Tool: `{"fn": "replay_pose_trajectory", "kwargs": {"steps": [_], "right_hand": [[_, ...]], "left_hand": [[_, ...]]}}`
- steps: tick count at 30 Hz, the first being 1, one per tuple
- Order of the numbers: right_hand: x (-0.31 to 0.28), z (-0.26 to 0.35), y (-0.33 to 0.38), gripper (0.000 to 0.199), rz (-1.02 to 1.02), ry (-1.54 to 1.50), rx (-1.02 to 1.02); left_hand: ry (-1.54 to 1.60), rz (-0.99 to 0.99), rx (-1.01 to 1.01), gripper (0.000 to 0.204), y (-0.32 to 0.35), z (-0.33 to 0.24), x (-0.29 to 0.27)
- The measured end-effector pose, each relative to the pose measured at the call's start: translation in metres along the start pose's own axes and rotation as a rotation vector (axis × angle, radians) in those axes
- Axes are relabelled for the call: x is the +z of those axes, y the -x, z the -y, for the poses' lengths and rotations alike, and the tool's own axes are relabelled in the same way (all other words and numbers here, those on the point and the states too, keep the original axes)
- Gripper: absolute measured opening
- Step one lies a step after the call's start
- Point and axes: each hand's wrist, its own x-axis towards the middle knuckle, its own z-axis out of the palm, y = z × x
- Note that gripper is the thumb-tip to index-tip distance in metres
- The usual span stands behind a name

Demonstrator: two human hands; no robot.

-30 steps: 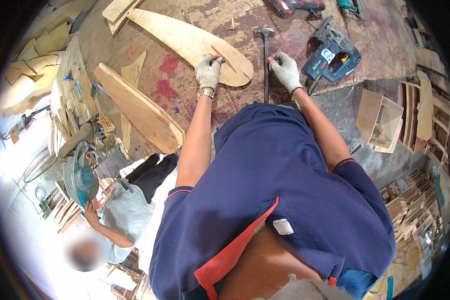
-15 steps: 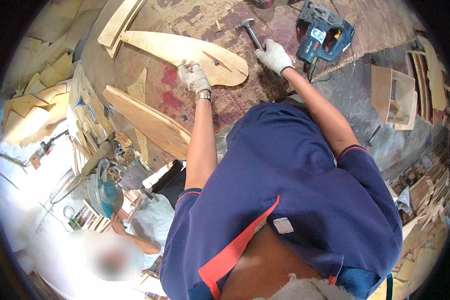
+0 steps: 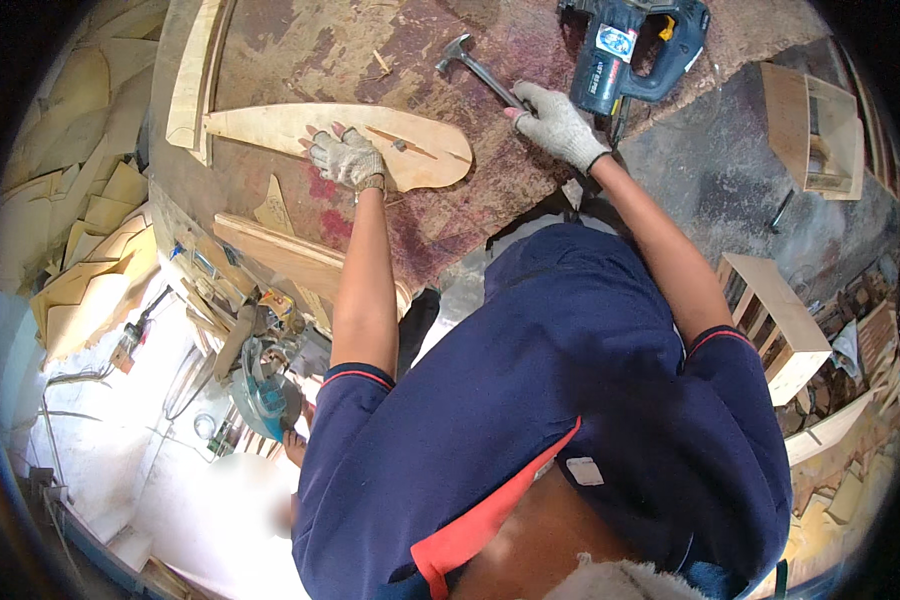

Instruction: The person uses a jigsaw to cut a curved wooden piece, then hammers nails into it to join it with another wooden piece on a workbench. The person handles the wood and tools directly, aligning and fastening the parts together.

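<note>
My left hand [image 3: 346, 158], in a knit work glove, presses flat on a long curved plywood piece [image 3: 270, 130] that lies on the stained workbench [image 3: 450, 220]. My right hand [image 3: 555, 122], also gloved, grips the handle of a claw hammer [image 3: 475, 68] whose head points up and to the left, above the bench. A small dark spot, maybe a nail, sits on the plywood [image 3: 398, 146] just right of my left hand.
A blue power jigsaw [image 3: 630, 45] lies on the bench right beside my right hand. More curved wood pieces [image 3: 195, 70] lie at the bench's left, offcuts [image 3: 80, 230] are piled on the floor. Open wooden boxes [image 3: 815, 125] stand at right. Another person crouches below left [image 3: 260, 480].
The view has shifted, so the bench looks closer. My right hand has lifted the hammer off the bench and angled its head to the left. My left hand stays on the plywood.
</note>
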Motion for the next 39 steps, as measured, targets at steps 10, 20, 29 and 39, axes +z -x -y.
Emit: {"fn": "replay_pose_trajectory", "kwargs": {"steps": [10,20,29,39], "right_hand": [[0.003,0.002,0.003,0.034,-0.013,-0.044,0.042],[0.002,0.017,-0.009,0.031,-0.033,0.024,0.121],[0.017,0.091,0.028,0.032,0.070,0.291,-0.220],[0.051,0.107,0.030,0.024,0.184,0.684,-0.321]], "left_hand": [[0.019,-0.007,0.051,0.059,-0.001,0.000,-0.001],[-0.016,-0.035,-0.020,0.062,0.000,0.003,0.004],[0.038,-0.042,-0.116,0.063,0.003,0.006,0.016],[0.009,0.075,-0.052,0.092,0.000,0.013,0.017]]}}
